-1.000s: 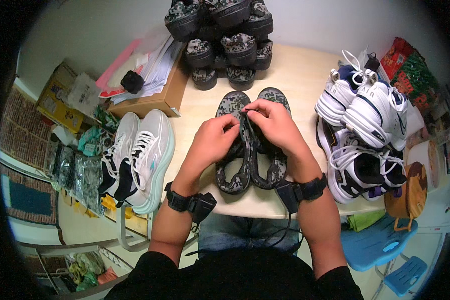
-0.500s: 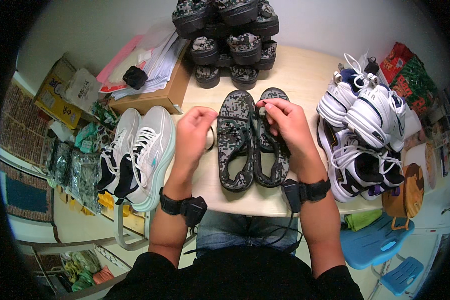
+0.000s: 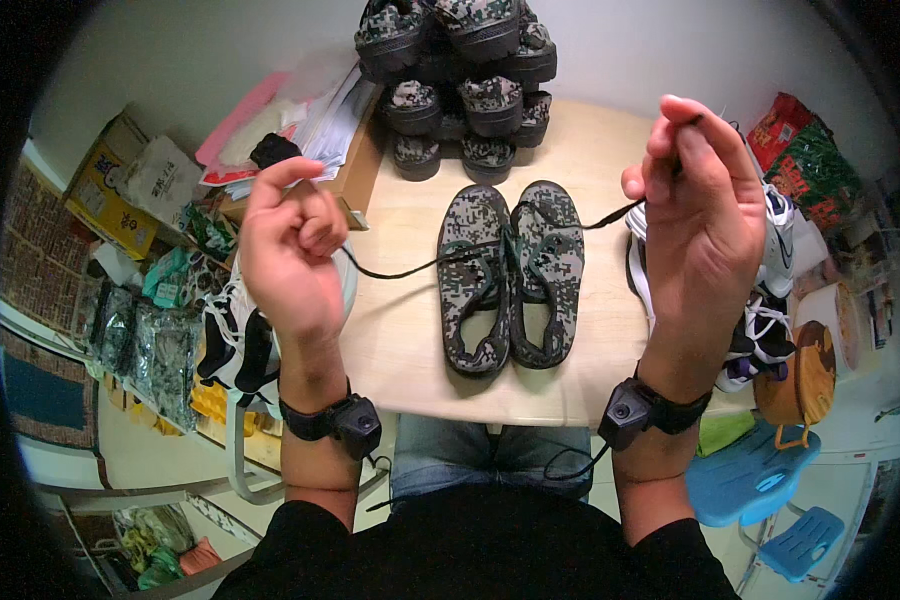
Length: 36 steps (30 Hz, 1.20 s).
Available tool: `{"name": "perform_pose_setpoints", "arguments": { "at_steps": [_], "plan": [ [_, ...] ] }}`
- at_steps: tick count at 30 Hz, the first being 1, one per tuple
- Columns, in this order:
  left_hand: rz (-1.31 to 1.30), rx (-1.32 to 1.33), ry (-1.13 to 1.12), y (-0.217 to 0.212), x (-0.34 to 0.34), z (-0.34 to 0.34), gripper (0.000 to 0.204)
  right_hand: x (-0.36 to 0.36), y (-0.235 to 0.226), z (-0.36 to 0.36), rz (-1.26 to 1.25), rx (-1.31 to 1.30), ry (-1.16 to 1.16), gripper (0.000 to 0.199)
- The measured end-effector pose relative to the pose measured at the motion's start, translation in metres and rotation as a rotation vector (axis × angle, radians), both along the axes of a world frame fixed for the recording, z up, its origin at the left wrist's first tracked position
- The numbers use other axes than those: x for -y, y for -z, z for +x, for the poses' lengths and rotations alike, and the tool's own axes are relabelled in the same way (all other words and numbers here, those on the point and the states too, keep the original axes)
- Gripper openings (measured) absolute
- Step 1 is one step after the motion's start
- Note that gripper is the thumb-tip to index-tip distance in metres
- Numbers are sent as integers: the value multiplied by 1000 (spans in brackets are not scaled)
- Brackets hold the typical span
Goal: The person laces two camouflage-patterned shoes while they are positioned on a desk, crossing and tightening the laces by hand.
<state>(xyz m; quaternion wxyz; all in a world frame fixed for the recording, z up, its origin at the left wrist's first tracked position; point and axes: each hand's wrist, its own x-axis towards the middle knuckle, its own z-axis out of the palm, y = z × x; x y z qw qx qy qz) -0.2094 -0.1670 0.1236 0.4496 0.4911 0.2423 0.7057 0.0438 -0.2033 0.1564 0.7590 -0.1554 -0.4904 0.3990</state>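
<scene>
A pair of camouflage shoes with black soles lies side by side on the table, toes pointing away: the left shoe (image 3: 475, 225) and the right shoe (image 3: 562, 255). A dark shoelace (image 3: 395, 274) runs out from them to both sides. On the left side it sags toward my left hand (image 3: 295, 260), whose fingers are curled, and its end disappears there. On the right side it climbs to my right hand (image 3: 705, 210), raised above the white sneakers. That hand pinches the lace, and a dark end shows at the fingertips.
More camouflage shoes (image 3: 490, 105) are stacked at the back of the pale table (image 3: 400, 370). Left stand grey-white sneakers (image 3: 232, 325) and a cardboard box (image 3: 355, 185) with papers. White sneakers (image 3: 780, 235) are piled right, partly behind my hand. A blue stool (image 3: 755, 480) stands lower right.
Both hands have moved apart and up from the shoes, the left one leftward, the right one rightward and away. The shoelace is now drawn out to both sides.
</scene>
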Motion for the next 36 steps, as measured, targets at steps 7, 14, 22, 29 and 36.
{"name": "perform_pose_setpoints", "arguments": {
  "at_steps": [7,14,22,29,36],
  "plan": [
    [-169,-296,108,8,9,24,17,1,3,-31,-201,325,26,13],
    [-178,-310,398,7,14,54,16,-16,30,-48,-159,491,87,10],
    [-198,-438,368,8,4,61,12,-24,46,-35,-311,386,-11,11],
    [-299,-328,363,16,-8,70,13,-30,53,-29,-326,386,-45,13],
    [-465,-279,570,10,-13,71,17,-42,71,-21,-240,440,35,12]
  ]
}}
